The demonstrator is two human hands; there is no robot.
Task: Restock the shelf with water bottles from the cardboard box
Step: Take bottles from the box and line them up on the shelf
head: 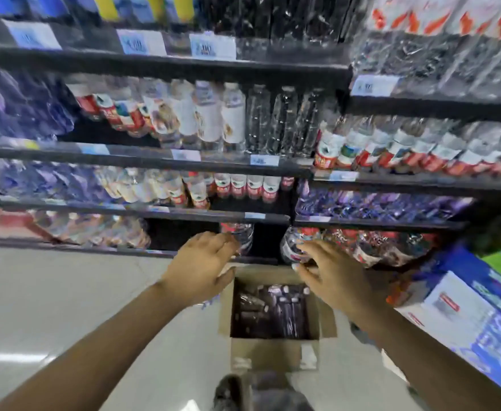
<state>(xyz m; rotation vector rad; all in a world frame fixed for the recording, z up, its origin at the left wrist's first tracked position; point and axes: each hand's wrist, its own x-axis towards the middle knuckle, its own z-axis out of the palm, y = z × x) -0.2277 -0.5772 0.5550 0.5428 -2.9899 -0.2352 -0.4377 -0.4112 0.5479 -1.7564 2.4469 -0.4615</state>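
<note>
With both the left hand [202, 268] and right hand [332, 277] spread, fingers apart and holding nothing above the cardboard box [273, 351], the person does best to reach straight down and grip one water bottle [252, 301] per hand by its body.

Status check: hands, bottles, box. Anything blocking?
Both hands out at bottom shelf: left hand on bottle, right hand on bottle. Cardboard box open, bottles inside. Nothing blocking.
</note>
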